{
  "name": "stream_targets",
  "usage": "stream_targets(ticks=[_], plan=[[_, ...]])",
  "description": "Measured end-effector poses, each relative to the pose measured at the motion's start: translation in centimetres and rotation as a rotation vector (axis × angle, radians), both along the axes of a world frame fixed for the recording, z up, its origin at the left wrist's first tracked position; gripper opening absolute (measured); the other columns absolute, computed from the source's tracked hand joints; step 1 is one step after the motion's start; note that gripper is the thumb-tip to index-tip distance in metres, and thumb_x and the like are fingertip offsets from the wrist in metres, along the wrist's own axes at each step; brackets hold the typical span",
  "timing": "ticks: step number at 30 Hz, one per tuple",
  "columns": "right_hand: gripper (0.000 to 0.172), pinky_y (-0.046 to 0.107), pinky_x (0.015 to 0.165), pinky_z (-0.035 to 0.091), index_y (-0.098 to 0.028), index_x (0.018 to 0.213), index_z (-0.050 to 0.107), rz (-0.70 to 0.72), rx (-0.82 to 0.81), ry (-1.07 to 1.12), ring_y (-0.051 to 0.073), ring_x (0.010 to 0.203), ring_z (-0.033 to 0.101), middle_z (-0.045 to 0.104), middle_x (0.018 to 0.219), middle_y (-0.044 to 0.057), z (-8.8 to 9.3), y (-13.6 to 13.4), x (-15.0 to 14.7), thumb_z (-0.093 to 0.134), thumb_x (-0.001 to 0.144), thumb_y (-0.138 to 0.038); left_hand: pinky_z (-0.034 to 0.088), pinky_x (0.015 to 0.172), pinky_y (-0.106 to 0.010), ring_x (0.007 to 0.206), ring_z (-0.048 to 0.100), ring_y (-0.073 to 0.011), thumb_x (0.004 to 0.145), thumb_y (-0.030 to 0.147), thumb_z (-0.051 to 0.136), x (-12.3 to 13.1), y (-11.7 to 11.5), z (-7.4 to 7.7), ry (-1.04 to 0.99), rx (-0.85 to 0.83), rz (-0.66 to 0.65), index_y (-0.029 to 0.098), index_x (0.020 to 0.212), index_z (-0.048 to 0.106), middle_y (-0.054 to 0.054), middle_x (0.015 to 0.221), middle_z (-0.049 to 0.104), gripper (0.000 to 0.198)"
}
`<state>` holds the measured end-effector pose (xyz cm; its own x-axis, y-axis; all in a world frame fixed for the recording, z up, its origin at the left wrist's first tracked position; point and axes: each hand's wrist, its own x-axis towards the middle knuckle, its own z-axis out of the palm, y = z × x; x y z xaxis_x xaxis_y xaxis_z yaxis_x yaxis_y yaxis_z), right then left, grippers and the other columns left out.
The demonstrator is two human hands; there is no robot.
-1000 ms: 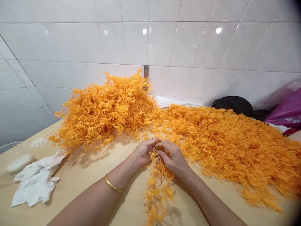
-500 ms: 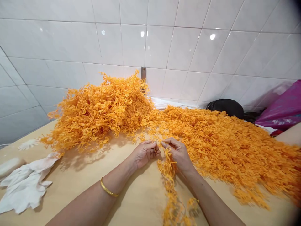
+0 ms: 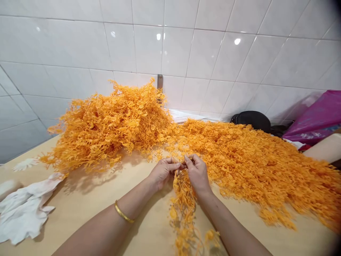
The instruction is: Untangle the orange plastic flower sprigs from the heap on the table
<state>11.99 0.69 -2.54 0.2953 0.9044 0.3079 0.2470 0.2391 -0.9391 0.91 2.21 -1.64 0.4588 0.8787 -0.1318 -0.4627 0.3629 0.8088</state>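
A tangled strand of orange plastic pieces [image 3: 181, 209] is being held up over the near part of the table [image 3: 87, 217] by the left hand [image 3: 164, 173] and the right hand [image 3: 197, 173], with its loose length being let hang down past the bottom of the view. Both forearms are being stretched forward and inward from the near edge, the wrists are being slightly bent, and the hands are being held close together near the middle of the table. The fingers of the left hand are being curled and pinched together on the top of the strand, while the right thumb and fingertips are being clamped on it just beside them. A gold bangle [image 3: 124, 212] is being worn on the left wrist. A large orange heap [image 3: 114, 128] is being piled against the far edge, a wide orange spread [image 3: 255, 170] is being laid out toward the right edge, and a crumpled white cloth [image 3: 22, 213] is being left at the left edge. A black bag [image 3: 250, 121] and a pink plastic bag [image 3: 314, 117] are being kept beyond the spread, toward the far right corner
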Motion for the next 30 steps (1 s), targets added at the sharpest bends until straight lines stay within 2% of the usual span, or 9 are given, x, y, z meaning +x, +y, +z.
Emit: stream_targets(ticks=[5, 7, 11, 14, 16, 19, 21, 24, 30], plan=[[0.016, 0.026, 0.047, 0.042, -0.021, 0.067, 0.041, -0.3, -0.025, 0.363, 0.011, 0.044, 0.049, 0.045, 0.052, -0.006, 1.3, 1.0, 3.6, 0.044, 0.075, -0.035, 0.033, 0.04, -0.018, 0.035, 0.043, -0.006, 0.057, 0.016, 0.066, -0.4, 0.1, -0.6, 0.041, 0.024, -0.019, 0.013, 0.053, 0.049, 0.002, 0.039, 0.049, 0.017], [0.012, 0.026, 0.048, 0.042, -0.022, 0.071, 0.042, -0.405, 0.005, 0.36, 0.01, 0.043, 0.048, 0.044, 0.052, -0.007, 1.6, 1.3, 5.4, 0.047, 0.072, -0.032, 0.032, 0.041, -0.016, 0.036, 0.043, -0.0045, 0.058, 0.016, 0.065, -0.6, 0.2, -0.8, 0.037, 0.012, 0.029, 0.013, 0.055, 0.049, 0.002, 0.04, 0.05, 0.017], [0.022, 0.028, 0.054, 0.041, -0.021, 0.089, 0.052, -0.299, -0.042, -0.074, 0.013, 0.054, 0.051, 0.052, 0.064, -0.001, 1.7, 0.9, 6.1, 0.049, 0.069, -0.029, 0.02, 0.034, -0.012, 0.032, 0.034, -0.0002, 0.063, 0.016, 0.061, -0.3, 0.3, -0.6, 0.018, -0.018, 0.12, 0.012, 0.058, 0.047, 0.003, 0.043, 0.049, 0.015], [0.019, 0.03, 0.064, 0.039, -0.019, 0.076, 0.059, -0.248, 0.018, -0.339, 0.015, 0.067, 0.051, 0.053, 0.081, 0.005, 2.5, -0.2, 4.3, 0.048, 0.072, -0.034, 0.018, 0.033, -0.013, 0.03, 0.031, -0.0001, 0.066, 0.016, 0.059, -0.2, 0.3, -0.6, 0.015, -0.023, 0.145, 0.013, 0.06, 0.046, 0.003, 0.045, 0.051, 0.015], [0.025, 0.027, 0.061, 0.038, -0.018, 0.069, 0.057, -0.063, -0.001, -0.351, 0.014, 0.065, 0.049, 0.053, 0.075, 0.003, 3.3, -1.2, 2.8, 0.047, 0.074, -0.04, 0.023, 0.034, -0.014, 0.031, 0.035, -0.0015, 0.067, 0.016, 0.058, -0.2, 0.3, -0.8, 0.005, -0.043, 0.164, 0.013, 0.061, 0.046, 0.002, 0.047, 0.053, 0.014], [0.025, 0.023, 0.051, 0.035, -0.018, 0.07, 0.054, 0.351, -0.16, -0.277, 0.011, 0.056, 0.045, 0.052, 0.062, -0.001, 4.0, -2.4, 1.0, 0.054, 0.069, -0.043, 0.029, 0.038, -0.015, 0.034, 0.039, -0.0027, 0.067, 0.014, 0.058, -0.3, 0.7, -1.3, -0.037, -0.082, 0.197, 0.013, 0.061, 0.047, 0.002, 0.047, 0.053, 0.013], [0.022, 0.022, 0.047, 0.031, -0.018, 0.068, 0.052, 0.466, -0.224, -0.271, 0.01, 0.051, 0.042, 0.05, 0.058, -0.002, 3.8, -2.6, 0.6, 0.059, 0.066, -0.039, 0.031, 0.039, -0.016, 0.035, 0.039, -0.0032, 0.068, 0.015, 0.057, -0.6, 1.0, -1.4, -0.065, -0.106, 0.186, 0.013, 0.062, 0.047, 0.002, 0.049, 0.054, 0.012], [0.026, 0.021, 0.044, 0.028, -0.018, 0.054, 0.045, 0.456, -0.229, -0.234, 0.008, 0.046, 0.037, 0.043, 0.049, -0.004, 3.2, -2.3, 0.8, 0.052, 0.072, -0.035, 0.032, 0.039, -0.017, 0.035, 0.038, -0.0031, 0.069, 0.02, 0.057, -1.1, 1.3, -1.3, -0.12, -0.155, 0.091, 0.013, 0.063, 0.048, 0.002, 0.05, 0.053, 0.013], [0.023, 0.022, 0.047, 0.031, -0.018, 0.057, 0.044, 0.373, -0.146, -0.164, 0.009, 0.048, 0.036, 0.039, 0.052, -0.004, 2.8, -1.5, 1.7, 0.047, 0.074, -0.033, 0.028, 0.037, -0.015, 0.035, 0.039, -0.002, 0.063, 0.021, 0.063, -1.1, 0.3, -0.4, -0.054, -0.106, -0.019, 0.013, 0.064, 0.048, 0.001, 0.053, 0.055, 0.018]])
